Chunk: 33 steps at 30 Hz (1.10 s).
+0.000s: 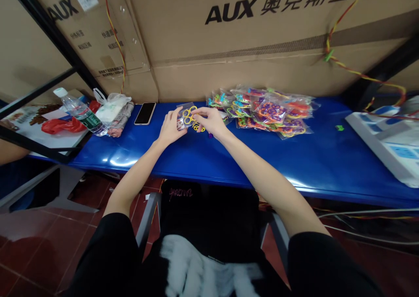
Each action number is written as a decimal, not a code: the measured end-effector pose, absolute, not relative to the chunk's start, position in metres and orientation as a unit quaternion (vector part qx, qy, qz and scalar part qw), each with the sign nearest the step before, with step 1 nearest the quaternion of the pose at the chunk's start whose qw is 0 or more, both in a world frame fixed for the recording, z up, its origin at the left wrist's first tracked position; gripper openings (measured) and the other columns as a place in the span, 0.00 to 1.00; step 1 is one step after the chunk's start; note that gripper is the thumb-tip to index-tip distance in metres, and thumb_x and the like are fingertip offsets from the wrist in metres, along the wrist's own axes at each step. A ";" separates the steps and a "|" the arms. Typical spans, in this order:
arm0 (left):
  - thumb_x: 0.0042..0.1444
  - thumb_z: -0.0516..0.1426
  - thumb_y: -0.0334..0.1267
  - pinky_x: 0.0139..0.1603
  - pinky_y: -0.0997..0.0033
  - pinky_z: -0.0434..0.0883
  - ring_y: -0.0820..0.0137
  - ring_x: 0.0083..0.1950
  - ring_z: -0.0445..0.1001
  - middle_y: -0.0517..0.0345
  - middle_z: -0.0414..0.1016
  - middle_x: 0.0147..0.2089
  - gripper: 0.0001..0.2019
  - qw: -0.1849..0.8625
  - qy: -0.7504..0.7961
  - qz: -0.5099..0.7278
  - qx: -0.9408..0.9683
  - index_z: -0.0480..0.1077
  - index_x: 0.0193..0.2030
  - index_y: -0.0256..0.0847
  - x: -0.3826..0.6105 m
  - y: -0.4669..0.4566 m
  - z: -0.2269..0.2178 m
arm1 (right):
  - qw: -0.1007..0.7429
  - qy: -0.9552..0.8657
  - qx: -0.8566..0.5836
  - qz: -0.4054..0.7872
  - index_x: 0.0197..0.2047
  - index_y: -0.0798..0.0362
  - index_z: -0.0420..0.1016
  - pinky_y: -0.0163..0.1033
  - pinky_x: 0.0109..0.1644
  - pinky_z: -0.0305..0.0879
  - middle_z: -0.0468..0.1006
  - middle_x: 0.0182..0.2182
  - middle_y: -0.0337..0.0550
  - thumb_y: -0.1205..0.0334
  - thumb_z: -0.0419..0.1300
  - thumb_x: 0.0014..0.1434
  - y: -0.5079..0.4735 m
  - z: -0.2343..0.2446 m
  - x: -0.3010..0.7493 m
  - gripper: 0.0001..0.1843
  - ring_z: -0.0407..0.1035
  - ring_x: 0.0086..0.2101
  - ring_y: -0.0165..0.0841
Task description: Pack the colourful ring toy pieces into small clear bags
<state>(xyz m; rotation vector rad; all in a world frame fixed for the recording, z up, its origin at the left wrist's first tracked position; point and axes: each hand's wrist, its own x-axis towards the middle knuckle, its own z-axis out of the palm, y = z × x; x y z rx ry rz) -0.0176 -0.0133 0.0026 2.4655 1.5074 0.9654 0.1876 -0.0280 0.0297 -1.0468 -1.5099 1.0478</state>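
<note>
A small clear plastic bag (185,113) with yellow rings inside sits on the blue table (229,157) in front of me. My left hand (170,126) pinches the bag's left side. My right hand (211,120) grips its right edge with the fingertips. More yellow rings (199,127) lie loose under my right hand. To the right, a heap of clear bags (268,111) filled with colourful rings rests against the back.
A black phone (145,113) lies left of my hands. Further left are a white plastic bag (113,109), a water bottle (80,111) and a red bag (60,125). A white tray (389,144) occupies the right end. Cardboard boxes (245,39) wall the back.
</note>
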 end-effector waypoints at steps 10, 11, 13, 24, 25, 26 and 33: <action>0.49 0.67 0.32 0.68 0.40 0.67 0.49 0.64 0.67 0.46 0.66 0.64 0.46 0.046 0.485 0.316 0.814 0.54 0.74 0.49 -0.017 -0.013 -0.001 | 0.432 -0.618 -0.420 0.505 0.49 0.52 0.73 0.27 0.10 0.47 0.84 0.33 0.41 0.62 0.64 0.63 -0.039 0.027 0.176 0.11 0.71 0.16 0.26; 0.48 0.67 0.31 0.68 0.40 0.67 0.49 0.64 0.67 0.47 0.66 0.63 0.46 0.046 0.484 0.317 0.814 0.54 0.74 0.49 -0.017 -0.013 -0.001 | 0.432 -0.621 -0.425 0.497 0.50 0.51 0.72 0.27 0.11 0.48 0.84 0.33 0.40 0.63 0.63 0.63 -0.039 0.026 0.174 0.12 0.71 0.16 0.26; 0.48 0.67 0.31 0.68 0.41 0.67 0.49 0.64 0.67 0.46 0.66 0.63 0.47 0.047 0.484 0.321 0.813 0.55 0.74 0.48 -0.018 -0.012 -0.001 | 0.447 -0.623 -0.438 0.470 0.53 0.50 0.70 0.27 0.12 0.50 0.84 0.35 0.40 0.63 0.62 0.64 -0.038 0.023 0.172 0.14 0.71 0.16 0.25; 0.47 0.67 0.29 0.69 0.43 0.67 0.51 0.64 0.67 0.46 0.67 0.62 0.46 0.051 0.469 0.329 0.818 0.55 0.73 0.47 -0.017 -0.012 -0.001 | 0.423 -0.606 -0.407 0.537 0.51 0.59 0.84 0.29 0.11 0.49 0.84 0.29 0.48 0.61 0.61 0.66 -0.042 0.033 0.172 0.15 0.75 0.19 0.30; 0.48 0.67 0.29 0.69 0.43 0.67 0.51 0.64 0.67 0.46 0.67 0.62 0.46 0.049 0.469 0.331 0.817 0.55 0.73 0.47 -0.018 -0.012 -0.001 | 0.424 -0.604 -0.401 0.543 0.51 0.59 0.84 0.29 0.11 0.49 0.85 0.33 0.50 0.62 0.61 0.66 -0.042 0.034 0.172 0.15 0.77 0.20 0.30; 0.47 0.67 0.29 0.69 0.43 0.67 0.51 0.64 0.67 0.45 0.67 0.62 0.47 0.047 0.472 0.332 0.815 0.55 0.73 0.47 -0.018 -0.012 -0.001 | 0.430 -0.598 -0.399 0.546 0.51 0.58 0.84 0.29 0.11 0.49 0.86 0.36 0.51 0.62 0.60 0.66 -0.043 0.035 0.173 0.15 0.77 0.21 0.30; 0.47 0.68 0.30 0.67 0.42 0.68 0.49 0.64 0.67 0.46 0.66 0.65 0.49 0.049 0.479 0.324 0.814 0.53 0.74 0.50 -0.017 -0.012 0.001 | 0.448 -0.537 -0.415 0.582 0.43 0.57 0.86 0.28 0.11 0.48 0.86 0.43 0.55 0.60 0.66 0.62 -0.040 0.038 0.180 0.11 0.75 0.19 0.27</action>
